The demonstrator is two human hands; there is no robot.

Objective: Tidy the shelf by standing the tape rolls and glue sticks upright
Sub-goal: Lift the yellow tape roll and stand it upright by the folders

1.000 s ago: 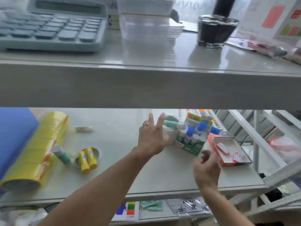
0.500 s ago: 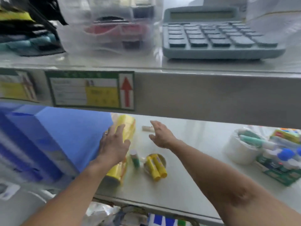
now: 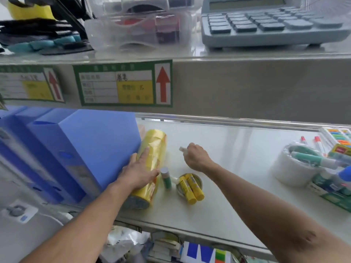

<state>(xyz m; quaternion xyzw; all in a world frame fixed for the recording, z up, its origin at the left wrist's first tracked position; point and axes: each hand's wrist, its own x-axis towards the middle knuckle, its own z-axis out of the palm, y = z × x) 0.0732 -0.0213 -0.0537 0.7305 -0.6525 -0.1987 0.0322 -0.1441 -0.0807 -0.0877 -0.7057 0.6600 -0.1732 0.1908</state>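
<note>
A long yellow pack of tape rolls [image 3: 154, 149] lies on its side on the white shelf [image 3: 237, 168], against a blue file box [image 3: 85, 145]. My left hand [image 3: 138, 172] rests flat on the pack, fingers spread. My right hand [image 3: 195, 157] is closed around a small whitish glue stick [image 3: 182, 149] farther back. A green glue stick [image 3: 166, 178] stands beside the pack. Two yellow glue sticks [image 3: 191, 187] lie across a small tape roll [image 3: 198, 182].
A white tape roll [image 3: 290, 171] holding teal pens sits at the right, next to a box of blue-capped bottles [image 3: 334, 186] and coloured markers [image 3: 340, 137]. The upper shelf carries a calculator [image 3: 269, 23] and clear trays [image 3: 140, 23]. Its labelled front edge [image 3: 123, 84] overhangs.
My view swung left from the shelf's right end. My left hand came to rest on the yellow pack, and my right hand reached back and closed on the small whitish glue stick.
</note>
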